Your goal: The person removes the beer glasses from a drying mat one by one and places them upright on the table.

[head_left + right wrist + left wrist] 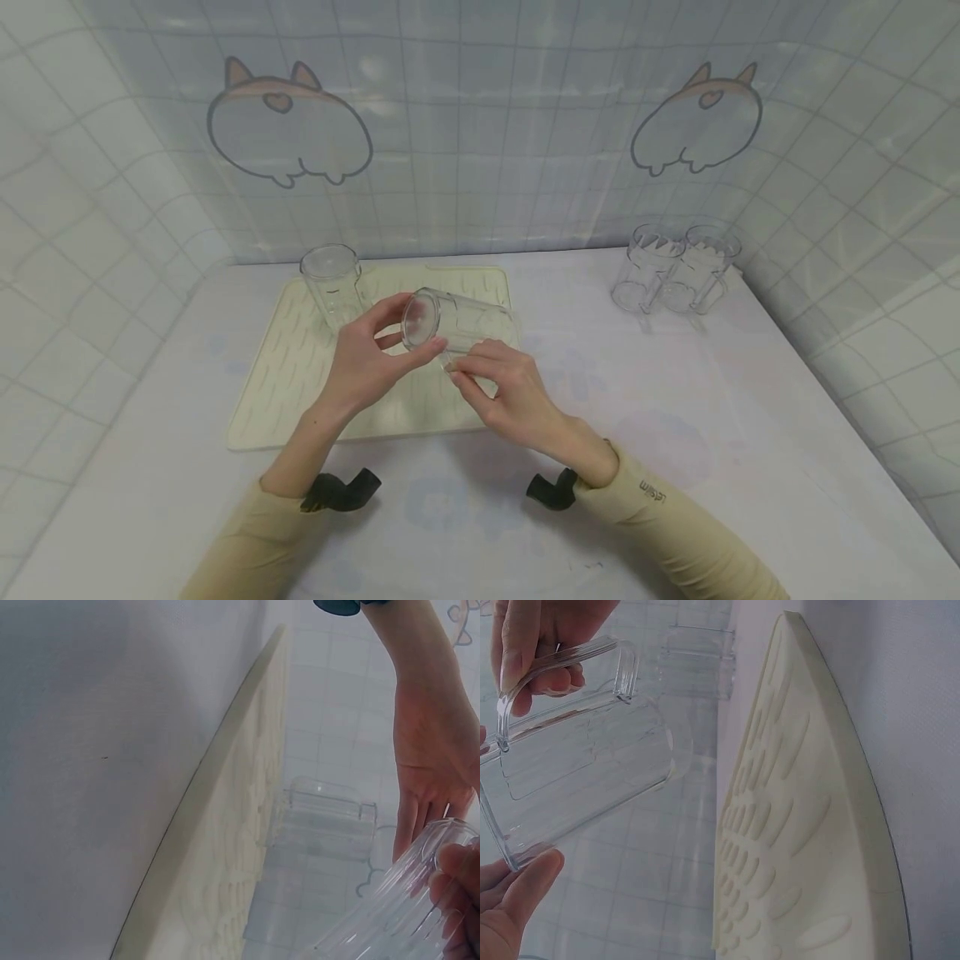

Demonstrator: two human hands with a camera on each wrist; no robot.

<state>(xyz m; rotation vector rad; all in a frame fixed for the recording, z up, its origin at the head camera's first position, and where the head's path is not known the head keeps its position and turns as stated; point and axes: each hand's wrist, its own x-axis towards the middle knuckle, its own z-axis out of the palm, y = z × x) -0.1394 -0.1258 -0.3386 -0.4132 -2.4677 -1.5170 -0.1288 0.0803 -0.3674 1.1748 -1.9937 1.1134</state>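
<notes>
A clear glass mug (474, 323) is held tilted on its side above the cream ribbed mat (300, 402). My right hand (517, 395) grips its handle (566, 661), which angles down toward me in the head view. At the mug's left end, my left hand (363, 360) holds the round edge, thumb on the near side and fingers behind. A second glass mug (332, 283) stands upright on the mat's back left, just beyond the left hand.
Two more glass mugs (647, 268) stand side by side at the back right of the white table (465, 508). Tiled-pattern walls (480, 167) enclose the back and both sides. Black wrist mounts (348, 490) stick out from the sleeves.
</notes>
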